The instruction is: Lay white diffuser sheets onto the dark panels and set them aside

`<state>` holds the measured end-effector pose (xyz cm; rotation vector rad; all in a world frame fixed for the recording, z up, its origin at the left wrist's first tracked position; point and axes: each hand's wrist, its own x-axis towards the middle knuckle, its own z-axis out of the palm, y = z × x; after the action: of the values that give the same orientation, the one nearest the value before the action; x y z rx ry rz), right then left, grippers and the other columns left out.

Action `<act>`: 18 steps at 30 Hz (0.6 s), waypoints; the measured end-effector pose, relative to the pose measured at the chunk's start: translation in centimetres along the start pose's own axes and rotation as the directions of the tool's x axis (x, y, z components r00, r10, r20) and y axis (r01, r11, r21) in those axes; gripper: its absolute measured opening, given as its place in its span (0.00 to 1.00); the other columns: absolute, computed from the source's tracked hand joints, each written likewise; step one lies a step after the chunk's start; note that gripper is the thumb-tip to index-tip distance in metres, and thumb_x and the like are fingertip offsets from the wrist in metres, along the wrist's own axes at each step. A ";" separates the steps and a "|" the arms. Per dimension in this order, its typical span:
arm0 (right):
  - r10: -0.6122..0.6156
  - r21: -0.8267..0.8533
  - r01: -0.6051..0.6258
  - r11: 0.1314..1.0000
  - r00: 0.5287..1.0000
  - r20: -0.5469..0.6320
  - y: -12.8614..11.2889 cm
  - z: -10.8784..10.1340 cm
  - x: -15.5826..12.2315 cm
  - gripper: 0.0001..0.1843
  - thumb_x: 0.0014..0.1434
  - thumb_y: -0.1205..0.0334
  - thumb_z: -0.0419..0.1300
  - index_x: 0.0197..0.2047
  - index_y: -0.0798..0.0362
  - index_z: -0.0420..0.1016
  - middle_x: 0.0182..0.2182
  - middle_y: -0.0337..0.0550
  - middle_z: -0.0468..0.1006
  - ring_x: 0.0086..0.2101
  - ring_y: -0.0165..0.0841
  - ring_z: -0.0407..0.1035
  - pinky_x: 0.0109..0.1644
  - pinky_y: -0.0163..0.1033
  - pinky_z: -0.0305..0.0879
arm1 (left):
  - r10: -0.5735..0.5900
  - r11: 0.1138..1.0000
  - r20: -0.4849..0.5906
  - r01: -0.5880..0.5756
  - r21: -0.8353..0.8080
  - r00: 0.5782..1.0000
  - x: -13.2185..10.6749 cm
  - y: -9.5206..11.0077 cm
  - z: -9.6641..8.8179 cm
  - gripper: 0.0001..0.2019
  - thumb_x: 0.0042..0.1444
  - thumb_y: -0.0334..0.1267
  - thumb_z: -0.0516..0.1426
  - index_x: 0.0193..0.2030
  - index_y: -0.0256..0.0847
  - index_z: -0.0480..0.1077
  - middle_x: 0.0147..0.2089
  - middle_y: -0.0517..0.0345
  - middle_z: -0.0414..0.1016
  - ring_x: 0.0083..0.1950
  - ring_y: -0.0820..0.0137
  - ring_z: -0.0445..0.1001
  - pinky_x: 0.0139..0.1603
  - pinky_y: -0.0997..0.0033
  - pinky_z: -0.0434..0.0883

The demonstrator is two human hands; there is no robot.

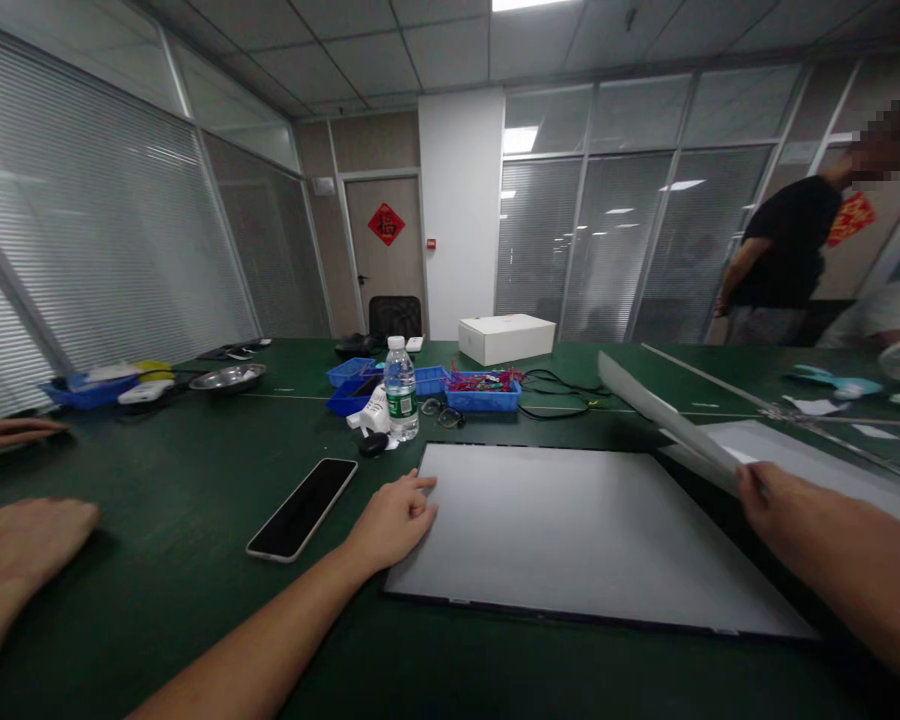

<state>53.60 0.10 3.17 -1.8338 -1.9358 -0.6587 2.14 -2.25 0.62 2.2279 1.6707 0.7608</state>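
Note:
A flat white panel with a thin dark frame [540, 530] lies on the green table in front of me. My left hand [394, 520] rests at its left edge, index finger stretched out and the other fingers loosely bent, touching the edge. On the right, my right hand [787, 515] pinches the near edge of a thin white sheet [667, 420]. That sheet is raised and tilted at the panel's right side. Other flat white sheets [810, 460] lie on the table beyond my right hand. A phone [302, 510] lies left of my left hand.
Beyond the panel stand a water bottle [401, 390], a blue tray of red wires [484, 392] and a white box [506, 340]. Another person's hand [37, 540] rests at the left. A metal bowl [229, 377] sits farther back. A person in black [780, 240] stands at right.

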 end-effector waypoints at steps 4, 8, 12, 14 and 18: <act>-0.458 -0.052 0.457 0.888 0.867 -0.196 -8.1 -0.6 -1.9 0.16 0.70 0.52 0.50 0.36 0.50 0.72 0.27 0.42 0.75 0.25 0.35 0.70 0.29 0.40 0.58 | 0.013 1.000 -0.001 -0.013 -0.003 1.000 0.1 -0.1 0.0 0.21 0.58 0.41 0.55 0.17 0.46 0.52 0.61 0.55 0.79 0.67 0.57 0.71 0.72 0.55 0.61; -0.745 0.080 0.775 0.627 0.626 -0.231 -12.1 -0.5 -3.6 0.13 0.71 0.60 0.51 0.37 0.52 0.73 0.27 0.39 0.75 0.26 0.31 0.69 0.34 0.39 0.62 | 0.075 0.996 0.010 -0.074 -0.048 0.997 0.1 -0.3 0.1 0.20 0.54 0.36 0.56 0.16 0.46 0.52 0.49 0.59 0.85 0.65 0.59 0.74 0.74 0.58 0.59; -0.761 0.168 0.804 0.570 0.594 -0.261 -12.2 -1.4 -4.0 0.12 0.71 0.61 0.52 0.38 0.53 0.75 0.29 0.42 0.77 0.29 0.30 0.70 0.37 0.38 0.64 | 0.101 0.991 0.003 -0.100 -0.088 0.995 0.0 -0.4 0.1 0.21 0.53 0.35 0.57 0.15 0.46 0.50 0.36 0.60 0.85 0.63 0.60 0.76 0.75 0.61 0.57; -0.758 0.213 0.808 0.549 0.589 -0.281 -11.7 -1.8 -3.9 0.12 0.70 0.62 0.53 0.38 0.53 0.75 0.30 0.42 0.78 0.30 0.29 0.70 0.39 0.37 0.66 | 0.087 0.991 -0.003 -0.087 -0.100 0.996 0.0 -0.4 0.1 0.22 0.53 0.36 0.57 0.15 0.47 0.48 0.31 0.60 0.83 0.63 0.59 0.76 0.75 0.61 0.57; -0.763 0.276 0.818 0.504 0.572 -0.302 -11.1 -2.2 -3.7 0.12 0.70 0.64 0.52 0.37 0.52 0.76 0.30 0.42 0.79 0.31 0.29 0.71 0.41 0.36 0.67 | 0.019 0.986 -0.050 -0.027 -0.163 0.999 0.1 -0.4 0.3 0.22 0.53 0.34 0.55 0.15 0.47 0.46 0.25 0.61 0.79 0.62 0.58 0.77 0.70 0.62 0.63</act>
<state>42.74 -4.52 2.02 -0.5324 -2.5431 -0.5554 1.94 -2.02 0.20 2.1350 1.5453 0.9299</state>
